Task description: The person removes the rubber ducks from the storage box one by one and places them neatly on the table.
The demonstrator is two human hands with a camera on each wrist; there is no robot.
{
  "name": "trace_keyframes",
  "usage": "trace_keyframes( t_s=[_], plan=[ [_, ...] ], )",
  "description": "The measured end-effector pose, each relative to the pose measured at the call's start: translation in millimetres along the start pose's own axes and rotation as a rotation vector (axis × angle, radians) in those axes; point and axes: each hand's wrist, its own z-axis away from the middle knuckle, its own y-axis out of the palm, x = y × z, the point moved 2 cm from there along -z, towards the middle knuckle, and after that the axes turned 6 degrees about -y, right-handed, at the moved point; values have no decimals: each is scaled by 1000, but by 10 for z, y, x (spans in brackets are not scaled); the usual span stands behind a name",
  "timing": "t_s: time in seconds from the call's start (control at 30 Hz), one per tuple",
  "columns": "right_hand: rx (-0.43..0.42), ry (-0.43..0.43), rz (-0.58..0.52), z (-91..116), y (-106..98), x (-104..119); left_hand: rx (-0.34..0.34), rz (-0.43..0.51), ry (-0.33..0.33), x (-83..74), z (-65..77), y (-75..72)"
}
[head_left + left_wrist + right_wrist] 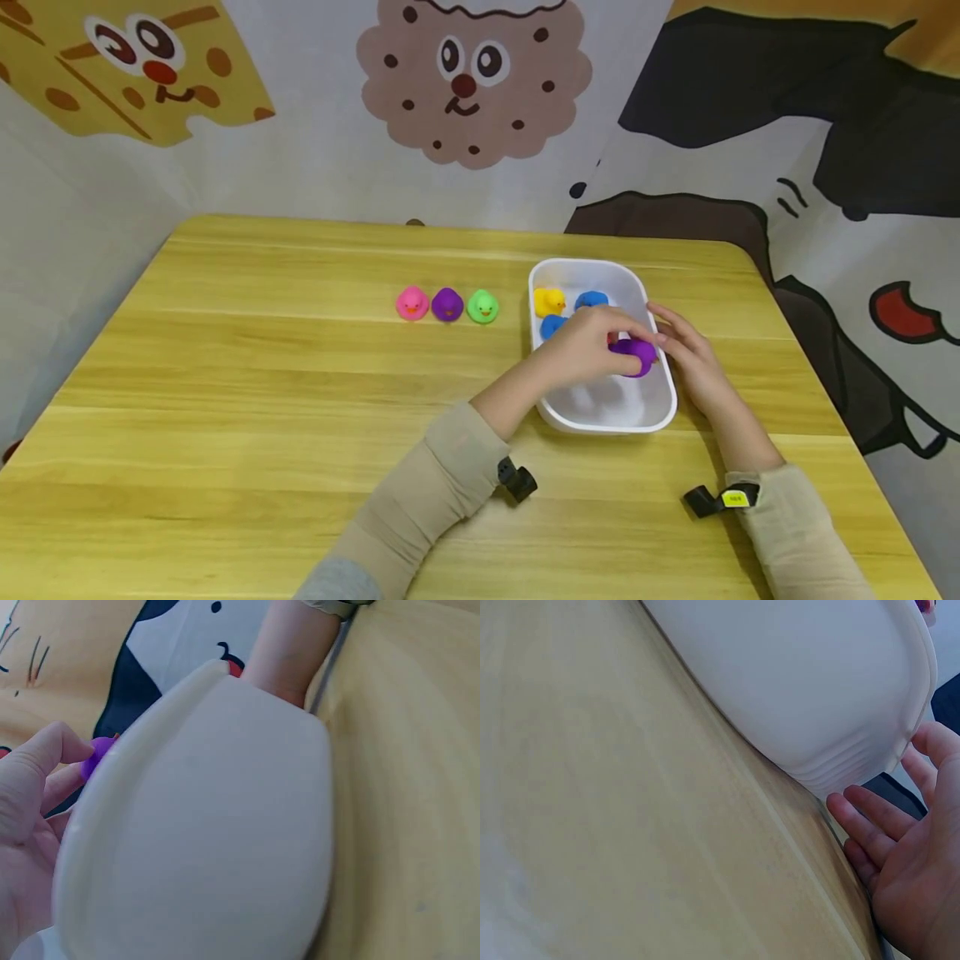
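Note:
Over the white plastic bin [607,428], my left hand [581,350] pinches a purple rubber duck [641,357] between thumb and fingers. The same duck shows in the left wrist view, just past the bin's rim. My right hand [697,371] rests along the bin's right side, its fingers loosely extended against the wall and rim. Inside the bin are a yellow duck [549,302], a blue duck [592,299] and another blue duck [552,326]. A bit of red shows beneath my left fingers, mostly hidden.
Left of the bin, a pink duck [412,304], a second purple duck [447,305] and a green duck [483,307] stand in a row on the wooden table [262,400]. A cartoon-printed cloth [315,175] hangs behind the table's back edge.

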Motion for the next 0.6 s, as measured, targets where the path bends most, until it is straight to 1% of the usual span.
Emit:
trace_keyframes(
  t_s=[0.07, 0.27, 0.37, 0.47, 0.6],
  plan=[
    [-2, 1, 3, -2, 3, 0, -15, -13, 25, -29, 17, -47],
    [-1, 4, -14, 3, 8, -7, -49, 7, 70, -99, 79, -179],
    [0, -5, -29, 2, 11, -10, -71, 5, 115, -124, 110, -234],
    [-1, -10, -42, 0, 13, -11, -80, 0, 146, -150, 148, -297],
    [-3, -4, -41, 0, 9, -9, -93, -3, 155, -174, 192, -383]
  ],
)
